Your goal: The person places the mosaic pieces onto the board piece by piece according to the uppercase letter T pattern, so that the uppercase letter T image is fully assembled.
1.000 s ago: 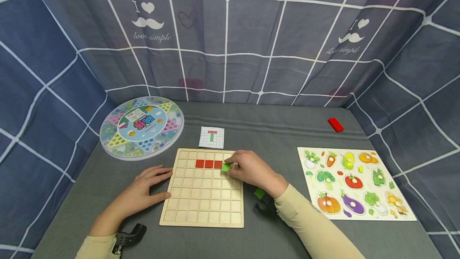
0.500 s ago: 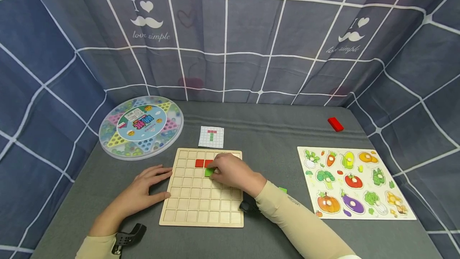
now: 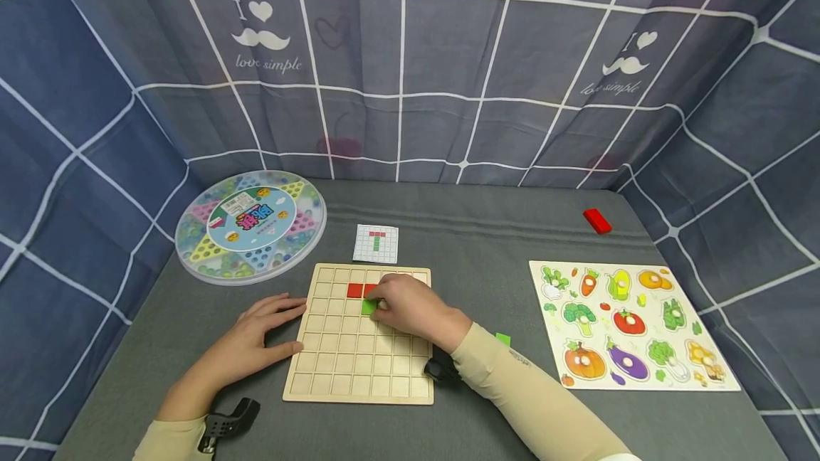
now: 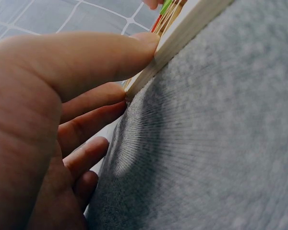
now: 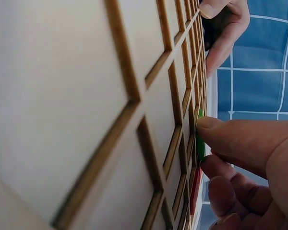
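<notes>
We pinch a green tile (image 3: 368, 308) between the thumb and fingers of our right hand (image 3: 413, 309), on the gridded board (image 3: 346, 363) just below the red tiles (image 3: 355, 291). Our left hand (image 3: 259, 336), fingers loosely extended, touches the board's left edge. A patterned card (image 3: 365, 252) lies beyond it.

The grid board (image 3: 359, 368) lies at the front centre of the table (image 3: 474, 233). The left hand (image 3: 259, 336) touches its left edge; the right hand (image 3: 410, 308) is above its right rear portion. Two row tiles (image 3: 355, 290) lie side by side in the board's rear part, with the front tile (image 3: 368, 306) before the right-hand one, at the right fingertips. The card (image 3: 376, 251) lies just behind the board, the game disc (image 3: 192, 262) to its left rear. A loose tile (image 3: 502, 339) lies between grid board and picture board (image 3: 602, 333), which is at right; the block (image 3: 597, 220) lies behind the latter.
</notes>
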`<state>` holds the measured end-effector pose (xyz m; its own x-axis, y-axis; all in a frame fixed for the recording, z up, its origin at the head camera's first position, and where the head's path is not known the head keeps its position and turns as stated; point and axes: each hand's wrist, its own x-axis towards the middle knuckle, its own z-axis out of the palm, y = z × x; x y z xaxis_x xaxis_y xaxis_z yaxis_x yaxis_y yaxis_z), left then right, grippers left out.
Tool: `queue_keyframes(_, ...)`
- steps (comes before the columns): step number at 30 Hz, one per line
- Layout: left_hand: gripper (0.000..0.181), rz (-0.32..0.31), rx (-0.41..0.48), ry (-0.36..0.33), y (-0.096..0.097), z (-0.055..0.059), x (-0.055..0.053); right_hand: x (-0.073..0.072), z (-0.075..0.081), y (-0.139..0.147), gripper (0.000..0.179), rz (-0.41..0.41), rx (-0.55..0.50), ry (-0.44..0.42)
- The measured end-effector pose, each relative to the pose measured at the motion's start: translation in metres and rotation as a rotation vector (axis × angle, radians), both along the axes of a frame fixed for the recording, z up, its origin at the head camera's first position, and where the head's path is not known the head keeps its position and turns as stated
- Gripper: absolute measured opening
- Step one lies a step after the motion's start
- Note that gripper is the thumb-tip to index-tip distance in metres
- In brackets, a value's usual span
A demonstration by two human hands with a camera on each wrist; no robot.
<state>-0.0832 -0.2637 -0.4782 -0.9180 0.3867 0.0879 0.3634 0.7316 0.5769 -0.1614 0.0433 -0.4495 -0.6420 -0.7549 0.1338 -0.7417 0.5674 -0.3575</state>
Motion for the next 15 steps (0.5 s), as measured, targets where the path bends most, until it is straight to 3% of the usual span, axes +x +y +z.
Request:
queue_keyframes(8,0.066,0.003,0.002,0.005,-0.001,-0.002,0.000,0.001,0.004,0.007,0.023,-0.011,-0.041,-0.028)
queue_keyframes(15,0.065,-0.003,0.004,0.021,-0.001,-0.003,-0.001,0.004,0.012,0.032,0.025,-0.050,-0.091,-0.052)
